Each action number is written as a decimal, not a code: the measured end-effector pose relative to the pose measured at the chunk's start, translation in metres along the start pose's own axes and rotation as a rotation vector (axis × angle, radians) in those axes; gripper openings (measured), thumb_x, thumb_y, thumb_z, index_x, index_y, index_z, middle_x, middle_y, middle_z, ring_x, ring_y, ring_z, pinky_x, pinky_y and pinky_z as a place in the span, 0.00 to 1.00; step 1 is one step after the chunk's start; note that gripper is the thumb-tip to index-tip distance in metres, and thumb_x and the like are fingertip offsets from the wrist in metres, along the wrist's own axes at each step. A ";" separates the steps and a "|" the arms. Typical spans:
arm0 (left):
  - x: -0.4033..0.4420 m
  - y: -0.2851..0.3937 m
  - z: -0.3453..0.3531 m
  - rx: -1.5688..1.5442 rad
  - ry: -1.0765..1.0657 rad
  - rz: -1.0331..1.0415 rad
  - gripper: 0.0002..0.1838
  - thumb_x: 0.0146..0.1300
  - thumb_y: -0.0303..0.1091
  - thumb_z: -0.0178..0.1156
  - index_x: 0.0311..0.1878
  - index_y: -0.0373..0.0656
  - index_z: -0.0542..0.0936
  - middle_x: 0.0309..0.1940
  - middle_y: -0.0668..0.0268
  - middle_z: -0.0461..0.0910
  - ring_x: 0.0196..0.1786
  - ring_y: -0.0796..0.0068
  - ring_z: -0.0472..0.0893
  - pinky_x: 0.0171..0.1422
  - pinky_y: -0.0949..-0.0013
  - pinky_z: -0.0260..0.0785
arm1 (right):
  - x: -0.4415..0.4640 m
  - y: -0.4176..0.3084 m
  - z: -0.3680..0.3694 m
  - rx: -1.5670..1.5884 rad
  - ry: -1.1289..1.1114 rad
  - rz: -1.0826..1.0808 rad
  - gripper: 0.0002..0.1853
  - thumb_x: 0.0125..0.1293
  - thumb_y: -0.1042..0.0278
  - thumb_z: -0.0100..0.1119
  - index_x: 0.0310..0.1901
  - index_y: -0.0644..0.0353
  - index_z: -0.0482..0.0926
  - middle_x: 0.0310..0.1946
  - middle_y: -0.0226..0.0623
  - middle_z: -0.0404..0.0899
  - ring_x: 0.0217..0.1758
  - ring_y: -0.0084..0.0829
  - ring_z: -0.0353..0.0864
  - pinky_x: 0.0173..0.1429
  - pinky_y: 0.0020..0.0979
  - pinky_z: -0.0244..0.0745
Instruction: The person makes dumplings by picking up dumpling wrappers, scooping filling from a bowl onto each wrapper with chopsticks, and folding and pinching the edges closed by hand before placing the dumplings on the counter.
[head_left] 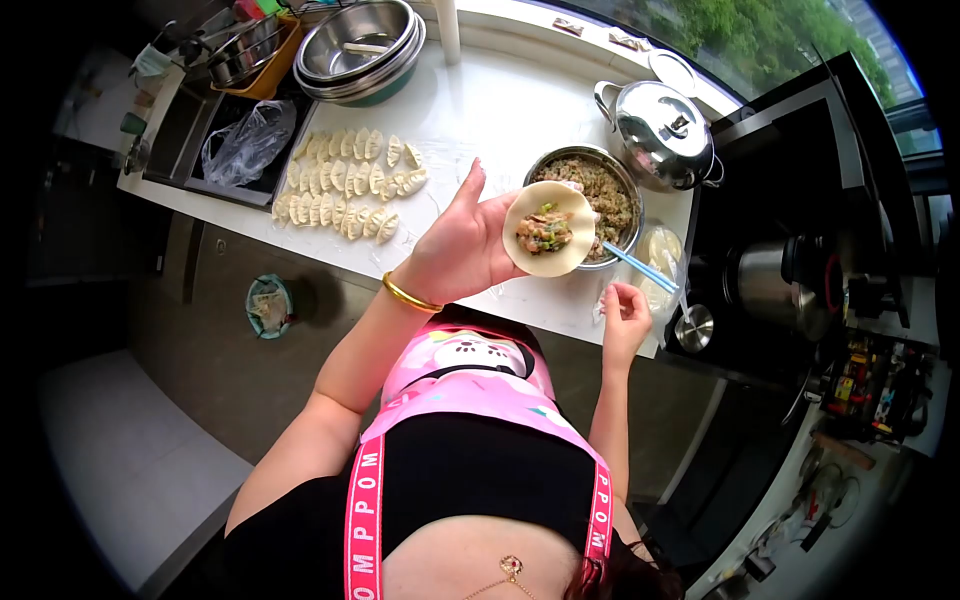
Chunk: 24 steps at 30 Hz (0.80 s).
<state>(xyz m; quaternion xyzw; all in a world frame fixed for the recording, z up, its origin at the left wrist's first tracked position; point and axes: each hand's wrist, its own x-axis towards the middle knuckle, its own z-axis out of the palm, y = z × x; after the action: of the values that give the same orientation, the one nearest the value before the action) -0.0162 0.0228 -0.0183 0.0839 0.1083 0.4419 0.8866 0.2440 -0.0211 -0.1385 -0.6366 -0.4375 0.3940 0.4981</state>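
On the fingers of my left hand (462,245) lies a round dough wrapper (532,258), with a mound of meat filling (543,232) in its middle. The palm faces up and the thumb stands away from the wrapper. My right hand (626,312) is near the counter's front edge, its fingers curled together beside a plastic bag of wrappers (660,265); what they hold, if anything, is too small to tell. Behind the wrapper, a steel bowl of filling (605,185) has blue chopsticks (640,266) leaning out over its rim. Rows of folded dumplings (335,180) lie on the left.
Nested steel bowls (345,50) stand at the back left, near a sink with a plastic bag (245,145). A lidded pot (665,130) sits behind the filling bowl. The stove on the right bears another pot (765,275). A bin (270,305) is on the floor.
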 end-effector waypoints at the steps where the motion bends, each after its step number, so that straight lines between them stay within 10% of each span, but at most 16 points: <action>1: 0.001 -0.001 -0.005 -0.051 -0.098 -0.001 0.46 0.71 0.68 0.23 0.73 0.35 0.56 0.71 0.52 0.61 0.74 0.56 0.61 0.78 0.53 0.52 | -0.013 -0.034 0.006 -0.168 -0.008 -0.241 0.10 0.58 0.75 0.69 0.41 0.61 0.80 0.35 0.35 0.79 0.36 0.28 0.80 0.38 0.28 0.77; 2: 0.003 -0.003 -0.007 -0.103 -0.197 -0.003 0.45 0.71 0.68 0.23 0.73 0.35 0.56 0.71 0.52 0.61 0.74 0.56 0.61 0.78 0.53 0.52 | -0.020 -0.059 0.011 -0.169 -0.001 -0.234 0.10 0.58 0.75 0.69 0.41 0.61 0.80 0.35 0.35 0.79 0.36 0.28 0.80 0.38 0.28 0.77; 4: 0.002 -0.004 0.003 -0.033 -0.105 -0.012 0.45 0.71 0.68 0.22 0.73 0.35 0.56 0.71 0.52 0.61 0.74 0.56 0.61 0.78 0.53 0.52 | -0.020 -0.098 0.022 -0.381 0.015 -0.909 0.12 0.55 0.76 0.70 0.42 0.58 0.81 0.37 0.33 0.78 0.36 0.31 0.77 0.38 0.29 0.74; 8: 0.003 -0.007 0.010 0.088 0.015 -0.008 0.45 0.71 0.67 0.22 0.74 0.35 0.53 0.72 0.50 0.59 0.74 0.52 0.60 0.78 0.51 0.50 | -0.015 -0.120 0.037 -0.483 -0.078 -1.213 0.16 0.49 0.72 0.74 0.42 0.51 0.84 0.34 0.28 0.75 0.37 0.30 0.75 0.41 0.33 0.69; 18: -0.001 -0.016 0.018 0.204 0.063 0.063 0.45 0.71 0.68 0.22 0.73 0.37 0.56 0.71 0.54 0.61 0.74 0.57 0.61 0.77 0.53 0.53 | -0.013 -0.121 0.051 -0.473 -0.053 -1.224 0.14 0.48 0.76 0.74 0.38 0.52 0.83 0.33 0.29 0.73 0.36 0.31 0.73 0.40 0.32 0.67; 24: 0.001 -0.029 0.017 0.452 0.139 0.139 0.42 0.72 0.67 0.25 0.71 0.40 0.61 0.64 0.61 0.67 0.69 0.69 0.66 0.75 0.60 0.58 | -0.013 -0.124 0.062 -0.214 -0.012 -0.800 0.10 0.48 0.75 0.71 0.32 0.57 0.80 0.32 0.35 0.72 0.38 0.35 0.72 0.42 0.34 0.65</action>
<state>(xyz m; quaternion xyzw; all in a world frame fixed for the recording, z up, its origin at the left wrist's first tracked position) 0.0108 0.0052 -0.0096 0.2569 0.2590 0.4711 0.8031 0.1615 -0.0006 -0.0278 -0.4624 -0.6918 0.1252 0.5403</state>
